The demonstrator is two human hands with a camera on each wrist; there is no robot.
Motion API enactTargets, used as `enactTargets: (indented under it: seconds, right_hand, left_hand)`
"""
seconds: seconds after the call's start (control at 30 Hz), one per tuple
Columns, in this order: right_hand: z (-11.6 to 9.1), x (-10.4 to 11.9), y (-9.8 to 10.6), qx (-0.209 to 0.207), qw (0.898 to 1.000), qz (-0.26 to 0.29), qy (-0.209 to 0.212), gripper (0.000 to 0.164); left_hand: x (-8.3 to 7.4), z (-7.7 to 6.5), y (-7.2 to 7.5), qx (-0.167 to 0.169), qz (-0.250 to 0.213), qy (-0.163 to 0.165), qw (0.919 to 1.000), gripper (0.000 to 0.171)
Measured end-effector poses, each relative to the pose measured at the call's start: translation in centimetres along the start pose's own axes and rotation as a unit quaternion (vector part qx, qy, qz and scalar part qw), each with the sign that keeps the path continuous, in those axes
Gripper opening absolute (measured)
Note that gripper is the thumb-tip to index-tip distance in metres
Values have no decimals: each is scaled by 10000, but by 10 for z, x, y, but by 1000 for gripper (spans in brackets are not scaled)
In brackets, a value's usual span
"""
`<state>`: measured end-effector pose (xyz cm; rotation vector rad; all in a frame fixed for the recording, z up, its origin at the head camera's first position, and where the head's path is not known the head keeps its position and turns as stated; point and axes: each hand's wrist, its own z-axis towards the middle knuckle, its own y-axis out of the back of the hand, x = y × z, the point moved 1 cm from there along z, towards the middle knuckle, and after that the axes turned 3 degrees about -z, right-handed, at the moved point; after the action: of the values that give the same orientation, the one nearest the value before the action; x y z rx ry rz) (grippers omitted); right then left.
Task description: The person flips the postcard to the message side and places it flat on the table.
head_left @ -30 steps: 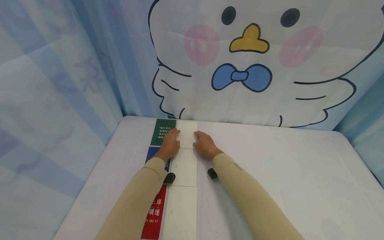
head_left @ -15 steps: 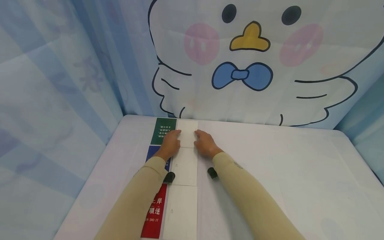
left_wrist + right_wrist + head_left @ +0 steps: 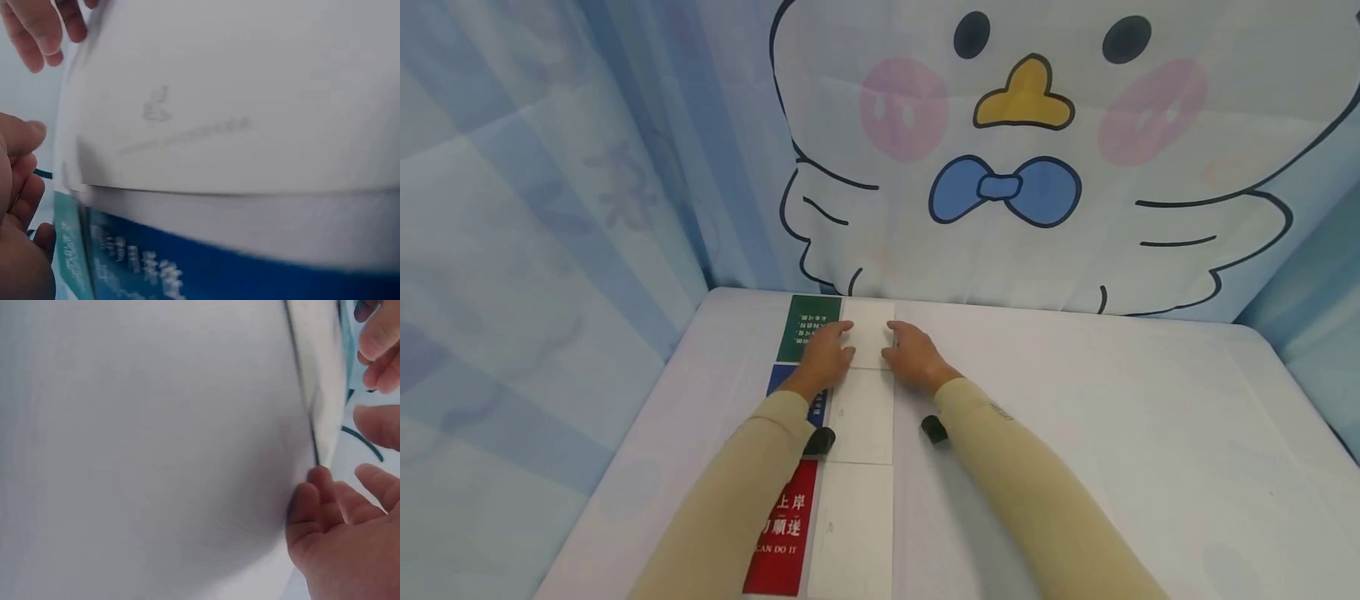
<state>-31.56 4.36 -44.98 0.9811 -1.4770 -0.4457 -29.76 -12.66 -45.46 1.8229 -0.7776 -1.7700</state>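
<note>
A white card lies flat at the far end of a column, beyond a middle white card and a near one. My left hand hovers at its left side, thumb and index finger spread. In the left wrist view those fingers are loosely bent with nothing between them. At the right edge is my right hand, its thumb and index finger apart; in the right wrist view some fingertips touch or nearly touch a card edge. Left of the column lie a green card, a blue card and a red card.
The table has a pale cloth that stretches right of the cards. A curtain with a cartoon face hangs behind its far edge, and a blue patterned curtain on the left. Dark wrist-camera parts stick out below the sleeves.
My left hand has eased slightly off the far card's left edge, its thumb and index finger now reaching over the card. My right hand's fingers have spread a little. The cards lie as before.
</note>
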Motion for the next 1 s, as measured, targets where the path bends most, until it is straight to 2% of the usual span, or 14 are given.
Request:
enactTargets:
  seconds: [0.23, 0.43, 0.7, 0.87, 1.0]
  right_hand:
    - [-15, 5, 6, 118, 9995, 300, 8, 65]
    - [-41, 6, 10, 105, 9979, 542, 345, 70]
    - [-85, 16, 1, 156, 9929, 543, 1049, 71]
    - [-114, 28, -8, 418, 9875, 590, 1401, 74]
    - [-130, 36, -16, 672, 9852, 499, 1493, 78]
  left_hand:
    - [-12, -16, 23, 14, -191, -178, 9997, 56]
    - [-12, -42, 41, 117, -242, -242, 9993, 65]
    - [-8, -93, 55, 356, 49, -374, 9987, 70]
    - [-4, -127, 60, 512, 30, -229, 9984, 79]
    - [1, -153, 64, 559, -1, -263, 9981, 83]
